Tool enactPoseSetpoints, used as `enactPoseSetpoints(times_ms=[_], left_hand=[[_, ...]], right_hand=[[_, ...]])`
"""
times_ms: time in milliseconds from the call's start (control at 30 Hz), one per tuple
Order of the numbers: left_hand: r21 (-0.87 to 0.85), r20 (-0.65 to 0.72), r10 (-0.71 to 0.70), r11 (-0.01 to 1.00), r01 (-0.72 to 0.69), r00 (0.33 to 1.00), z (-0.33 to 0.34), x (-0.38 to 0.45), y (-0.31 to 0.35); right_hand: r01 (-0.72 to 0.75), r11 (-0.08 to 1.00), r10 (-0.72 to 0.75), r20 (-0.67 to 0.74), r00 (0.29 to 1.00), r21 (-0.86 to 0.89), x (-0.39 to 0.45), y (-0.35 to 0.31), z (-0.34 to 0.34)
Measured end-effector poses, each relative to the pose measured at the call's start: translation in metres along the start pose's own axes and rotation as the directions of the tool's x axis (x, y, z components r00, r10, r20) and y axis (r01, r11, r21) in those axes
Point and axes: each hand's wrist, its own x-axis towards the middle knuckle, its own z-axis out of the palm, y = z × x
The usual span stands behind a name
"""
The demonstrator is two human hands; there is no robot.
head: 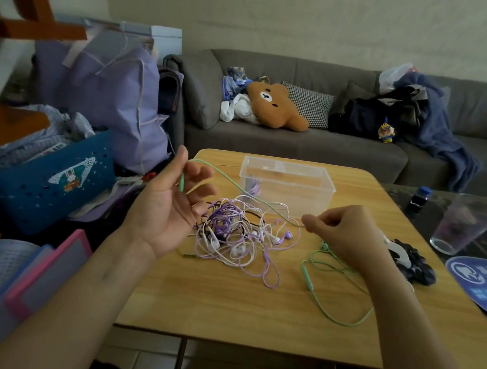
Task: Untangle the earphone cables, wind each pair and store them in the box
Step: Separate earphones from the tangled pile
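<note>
A green earphone cable (236, 183) stretches between my two hands over the wooden table (255, 310). My left hand (167, 207) is raised palm up with the cable's plug end looped around its fingers. My right hand (340, 232) pinches the same cable further along. The rest of the green cable lies in loops below the right wrist. A tangle of white, purple and dark earphones (238, 233) sits between the hands. The clear plastic box (286, 182) stands behind the tangle, with a purple earphone coil inside at its left end.
A black and white object (411, 261) lies at the table's right edge. A glass (463, 225), a dark bottle (419, 198) and a blue fan sit on the dark side table. A blue basket (47, 180) and bags crowd the left; a sofa is behind.
</note>
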Motion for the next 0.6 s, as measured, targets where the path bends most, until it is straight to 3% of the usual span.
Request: enactPoseSetpoints(times_ms=[133, 233, 367, 433, 533, 600], left_hand=[[-0.146, 0.001, 0.019, 0.989, -0.019, 1.000, -0.006, 0.002, 0.002], [-0.164, 0.012, 0.080, 0.983, -0.077, 0.997, -0.012, 0.007, 0.001], [-0.131, -0.075, 0.149, 0.979, -0.158, 0.986, -0.020, 0.013, -0.002], [-0.109, -0.105, 0.175, 0.976, -0.187, 0.979, -0.023, 0.015, -0.005], [0.048, -0.144, 0.267, 0.964, -0.263, 0.953, -0.024, 0.016, -0.011], [0.277, -0.122, 0.370, 0.904, -0.326, 0.921, -0.025, 0.017, -0.015]], right_hand=[[0.105, 0.994, -0.106, 0.043, 0.993, 0.016, 0.001, -0.004, 0.005], [0.150, 0.989, -0.150, 0.110, 0.983, 0.006, -0.004, -0.011, 0.011], [0.200, 0.977, -0.215, 0.322, 0.922, 0.078, -0.011, -0.026, 0.013], [0.280, 0.960, -0.264, 0.424, 0.866, 0.026, -0.016, -0.033, 0.013], [0.385, 0.923, -0.320, 0.523, 0.790, -0.018, -0.026, -0.044, 0.017], [0.420, 0.907, -0.362, 0.562, 0.744, 0.028, -0.030, -0.048, 0.020]])
